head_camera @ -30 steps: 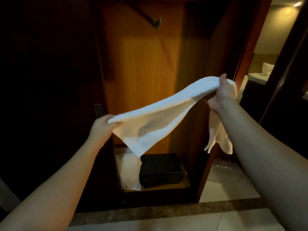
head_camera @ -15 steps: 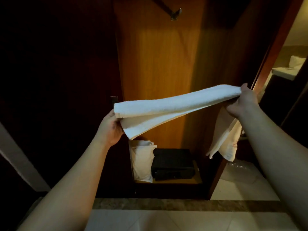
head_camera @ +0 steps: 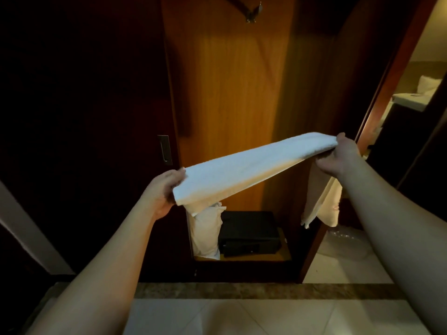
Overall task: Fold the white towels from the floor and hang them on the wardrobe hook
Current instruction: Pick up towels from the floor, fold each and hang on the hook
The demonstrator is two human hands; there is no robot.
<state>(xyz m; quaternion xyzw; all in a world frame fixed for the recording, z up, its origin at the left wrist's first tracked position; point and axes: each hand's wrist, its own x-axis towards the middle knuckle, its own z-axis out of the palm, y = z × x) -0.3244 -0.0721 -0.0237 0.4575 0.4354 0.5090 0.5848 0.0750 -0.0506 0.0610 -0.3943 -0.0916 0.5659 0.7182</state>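
Head view: the towel (head_camera: 254, 165) spans mid-frame, stretched between both hands; the left hand (head_camera: 164, 189) pinches its lower-left end, the right hand (head_camera: 343, 155) grips its upper-right end, where a second cloth (head_camera: 324, 204) hangs below. The towel appears soft, light and limp; hold it at the ends or corners to keep the fold flat. The hook (head_camera: 252, 14) sits top centre, well above. Versus the earlier frame, the towel lies flatter and tauter.

Head-height, down toward wardrobe (head_camera: 227, 97)
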